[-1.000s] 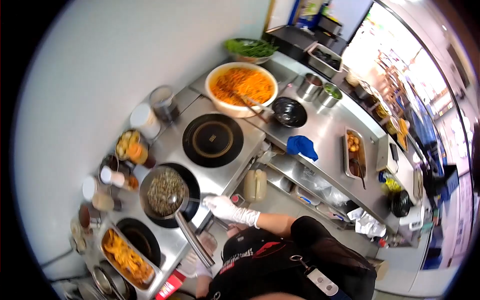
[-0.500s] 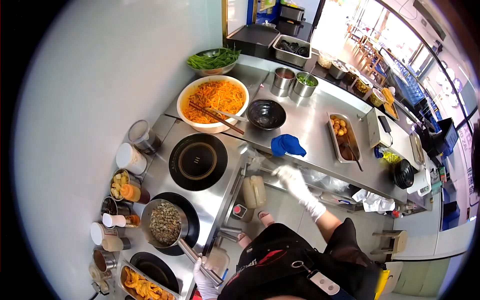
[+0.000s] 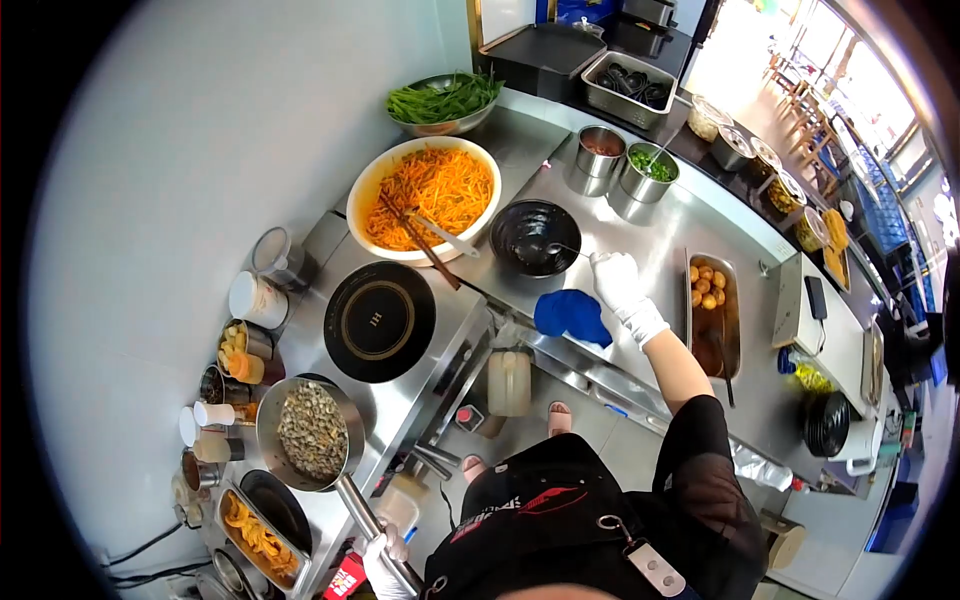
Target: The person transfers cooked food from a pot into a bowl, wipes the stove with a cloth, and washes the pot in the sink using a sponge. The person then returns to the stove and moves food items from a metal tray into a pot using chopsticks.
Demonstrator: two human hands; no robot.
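My left hand (image 3: 385, 562), in a white glove, is wrapped round the long metal handle of a saucepan (image 3: 352, 440). The pan holds a greyish-brown minced filling (image 3: 312, 432) and covers much of the hob plate under it; whether it touches the plate I cannot tell. My right hand (image 3: 622, 288), also gloved, pinches the thin handle of a metal spoon (image 3: 562, 248). The spoon's head is inside a black bowl (image 3: 508, 222) on the steel counter. Just below that hand lies a blue cloth (image 3: 572, 316).
A white basin of shredded carrot (image 3: 357, 222), with chopsticks and a pale-handled utensil across it, stands behind a black hob plate (image 3: 380, 322). Steel pots (image 3: 650, 192) stand at the back. Right is a tray (image 3: 738, 290) of round brown items. Seasoning containers (image 3: 258, 300) line the wall.
My right hand has moved up from beside the counter's front edge to over the counter, and the spoon now reaches into the black bowl. The pan has shifted slightly left on its hob.
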